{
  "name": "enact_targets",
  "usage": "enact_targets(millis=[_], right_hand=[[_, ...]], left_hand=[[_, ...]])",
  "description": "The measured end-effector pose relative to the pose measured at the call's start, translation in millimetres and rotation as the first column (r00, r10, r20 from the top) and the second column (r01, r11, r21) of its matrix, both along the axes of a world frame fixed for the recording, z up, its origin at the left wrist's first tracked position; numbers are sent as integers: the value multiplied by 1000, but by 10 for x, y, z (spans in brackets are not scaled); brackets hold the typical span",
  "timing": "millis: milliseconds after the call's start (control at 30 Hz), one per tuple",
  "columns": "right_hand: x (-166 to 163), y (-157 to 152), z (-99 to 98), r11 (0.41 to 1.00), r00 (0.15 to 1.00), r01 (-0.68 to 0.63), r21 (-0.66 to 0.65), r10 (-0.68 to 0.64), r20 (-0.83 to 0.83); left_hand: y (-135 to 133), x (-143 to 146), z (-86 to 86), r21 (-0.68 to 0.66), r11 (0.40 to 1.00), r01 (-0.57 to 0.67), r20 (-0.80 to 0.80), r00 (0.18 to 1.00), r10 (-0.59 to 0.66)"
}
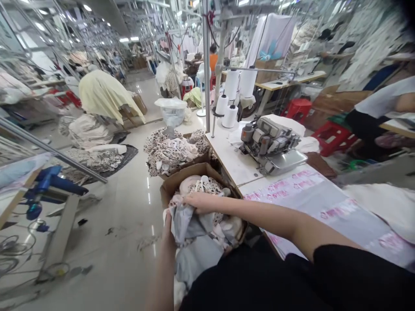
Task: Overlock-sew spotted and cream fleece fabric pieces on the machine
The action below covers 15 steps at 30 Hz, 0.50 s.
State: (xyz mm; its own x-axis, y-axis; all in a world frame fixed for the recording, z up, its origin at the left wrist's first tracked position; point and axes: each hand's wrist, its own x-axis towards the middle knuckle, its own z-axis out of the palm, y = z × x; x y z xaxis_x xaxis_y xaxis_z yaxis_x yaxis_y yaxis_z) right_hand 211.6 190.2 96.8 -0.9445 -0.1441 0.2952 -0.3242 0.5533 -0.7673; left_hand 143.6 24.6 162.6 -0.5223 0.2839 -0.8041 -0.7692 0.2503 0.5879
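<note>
Your black shirt (292,280) fills the bottom of the view. Your right hand (201,202) lies on a bundle of grey and pink cloth (191,224), fingers curled into it; your left hand (167,231) presses against its edge, and you cannot tell whether it grips. The cloth sits in a cardboard box (168,188) beside the surface (227,162). Just beyond lies spotted fabric (171,151) in a second box; an overlock machine (270,144) and thread cones (231,116) stand on the surface.

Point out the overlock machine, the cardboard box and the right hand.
Overlock machine (270,144), head view, grey body.
Cardboard box (181,181), head view, inner wall.
Right hand (198,202), head view, back of the hand.
</note>
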Motion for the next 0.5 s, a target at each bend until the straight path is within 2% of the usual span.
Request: enact_targets(millis=[67, 200, 267, 333, 367, 400, 500], right_hand=[[176, -124, -175, 999, 999, 7, -41, -6, 43], [409, -186, -310, 983, 988, 131, -132, -118, 103], [515, -186, -380, 952, 972, 223, -210, -202, 117], [658, -191, -494, 898, 955, 289, -333, -247, 163], [745, -199, -565, 849, 942, 326, -415, -258, 213], [835, -214, -641, 774, 924, 371, -514, -252, 286], [1073, -304, -847, 464, 858, 490, -738, -110, 501]], left_hand=[[-69, 132, -141, -55, 998, -28, 58, 998, 31], [-152, 324, -326, -113, 993, -42, 119, 991, 55], [-148, 368, -370, -107, 992, -66, 82, 994, 75], [-130, 391, -393, -105, 989, -104, 27, 994, 107], [-123, 401, -398, -109, 986, -124, 2, 992, 125], [-120, 411, -400, -115, 983, -143, -16, 990, 142], [-138, 455, -393, -140, 975, -175, -31, 985, 172]])
